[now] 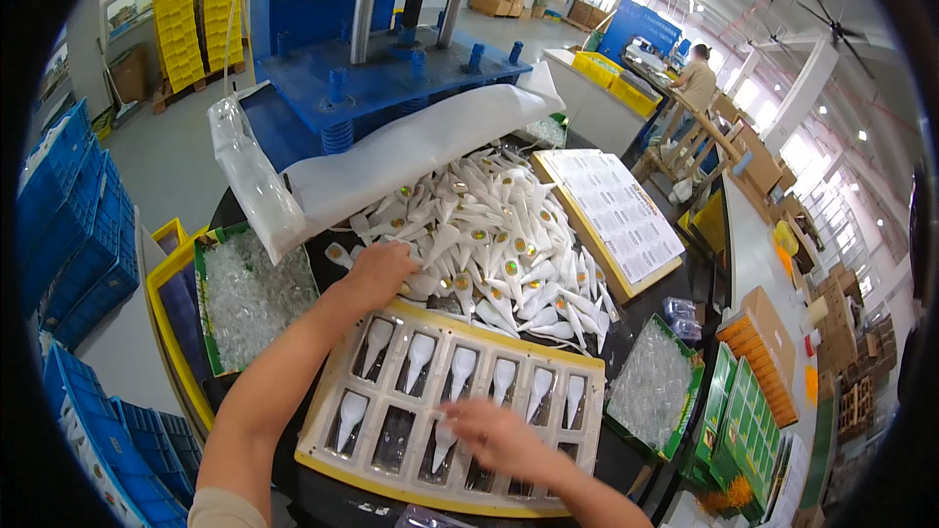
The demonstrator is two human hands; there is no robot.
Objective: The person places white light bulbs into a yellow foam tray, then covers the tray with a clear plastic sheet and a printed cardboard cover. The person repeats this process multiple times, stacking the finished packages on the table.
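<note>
A pale tray (337, 372) with a yellow edge lies before me, holding dark-lined slots in two rows. White tapered plastic pieces (418, 357) lie singly in the upper-row slots and in the lower row's leftmost slot; the slot beside that one shows only dark lining. My right hand (494, 435) pinches the upper end of another white piece (443, 448) over a lower-row slot and partly hides the slots to its right. At the near left edge of a heap of such pieces (509, 235), some bearing round shiny stickers, my left hand (380, 274) has curled fingers on one.
Green-edged boxes of clear plastic parts flank the tray, one left (254, 284) and one right (650, 386). A printed sheet on a board (616, 220) leans right of the heap. Behind stands a blue press (342, 88) with white sheeting. Another person (696, 83) works farther off.
</note>
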